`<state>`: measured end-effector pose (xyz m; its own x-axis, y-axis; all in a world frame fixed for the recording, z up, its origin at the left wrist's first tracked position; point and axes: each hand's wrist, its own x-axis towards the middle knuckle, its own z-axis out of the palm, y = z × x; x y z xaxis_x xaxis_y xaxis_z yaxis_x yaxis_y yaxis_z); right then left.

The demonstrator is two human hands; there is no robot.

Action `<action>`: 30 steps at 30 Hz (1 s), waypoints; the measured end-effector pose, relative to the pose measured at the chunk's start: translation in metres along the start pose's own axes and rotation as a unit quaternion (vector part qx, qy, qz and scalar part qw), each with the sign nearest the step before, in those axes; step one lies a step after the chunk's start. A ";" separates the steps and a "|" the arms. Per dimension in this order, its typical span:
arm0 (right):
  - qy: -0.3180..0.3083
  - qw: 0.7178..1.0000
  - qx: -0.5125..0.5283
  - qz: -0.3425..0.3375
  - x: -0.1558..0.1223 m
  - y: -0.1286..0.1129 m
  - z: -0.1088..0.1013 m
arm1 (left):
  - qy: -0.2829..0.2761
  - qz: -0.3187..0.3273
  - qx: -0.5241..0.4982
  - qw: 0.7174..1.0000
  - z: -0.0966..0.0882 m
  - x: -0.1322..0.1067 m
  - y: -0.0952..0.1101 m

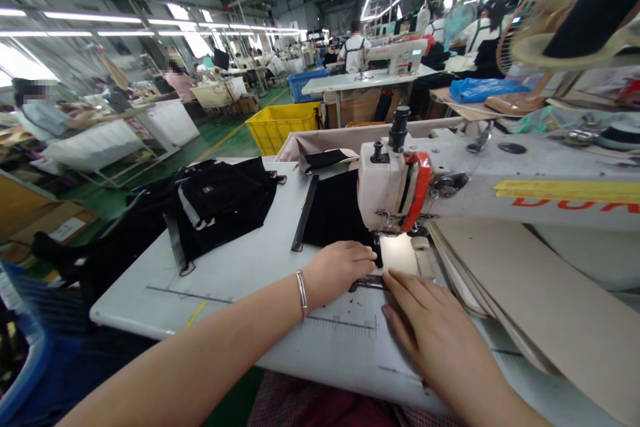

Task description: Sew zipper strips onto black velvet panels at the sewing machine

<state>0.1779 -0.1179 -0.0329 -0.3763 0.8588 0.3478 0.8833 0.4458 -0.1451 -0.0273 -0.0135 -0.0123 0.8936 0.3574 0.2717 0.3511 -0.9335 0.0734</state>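
Observation:
A black fabric panel (335,210) lies on the white table under the head of a sewing machine (383,180). My left hand (340,268) is closed at the panel's near edge, its fingers bent together beside the presser foot; its thumb is hidden. A cream-coloured piece (399,253) lies brightly lit to the right of the needle area. My right hand (433,317) rests flat, with fingers stretched out and fingertips at the near edge of the cream piece. Between my hands and the foot sits a metal guide (371,282).
Black sewn pieces with straps (225,193) lie at the table's left. Stacked beige sheets (530,273) lean under the machine arm at right. A blue crate (45,353) stands at lower left, a yellow crate (285,125) beyond the table. Other people work at machines farther back.

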 end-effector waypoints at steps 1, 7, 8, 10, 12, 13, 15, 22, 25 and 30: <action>0.000 1.000 -0.003 0.002 0.003 0.001 0.001 | 0.000 -0.003 0.000 1.000 0.001 0.002 -0.002; -0.010 1.000 -0.015 0.021 0.020 0.007 0.002 | 0.011 -0.044 -0.001 0.999 0.008 0.012 -0.016; -0.012 1.000 -0.015 0.023 0.023 0.007 0.002 | 0.017 -0.051 -0.001 0.999 0.010 0.013 -0.018; -0.014 0.999 -0.015 0.029 0.027 0.008 0.003 | 0.031 -0.066 -0.004 0.997 0.013 0.016 -0.021; -0.013 0.999 -0.017 0.034 0.031 0.009 0.004 | 0.041 -0.081 -0.011 0.996 0.014 0.018 -0.024; -0.012 0.999 -0.019 0.035 0.033 0.009 0.004 | 0.043 -0.088 -0.015 0.995 0.015 0.019 -0.025; -0.009 0.999 -0.023 0.038 0.035 0.009 0.006 | 0.043 -0.098 -0.025 0.994 0.015 0.020 -0.027; 0.018 0.999 -0.025 0.038 0.033 0.009 0.014 | 0.044 -0.120 -0.027 0.991 0.015 0.022 -0.028; 0.027 0.999 -0.025 0.036 0.033 0.009 0.015 | 0.049 -0.121 -0.034 0.991 0.017 0.022 -0.028; 0.023 0.999 -0.021 0.039 0.034 0.007 0.012 | 0.041 -0.128 -0.030 0.990 0.014 0.023 -0.027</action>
<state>0.1678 -0.0826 -0.0328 -0.2935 0.8779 0.3784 0.9210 0.3658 -0.1343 -0.0125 0.0204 -0.0219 0.7505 0.5813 0.3145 0.5436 -0.8136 0.2064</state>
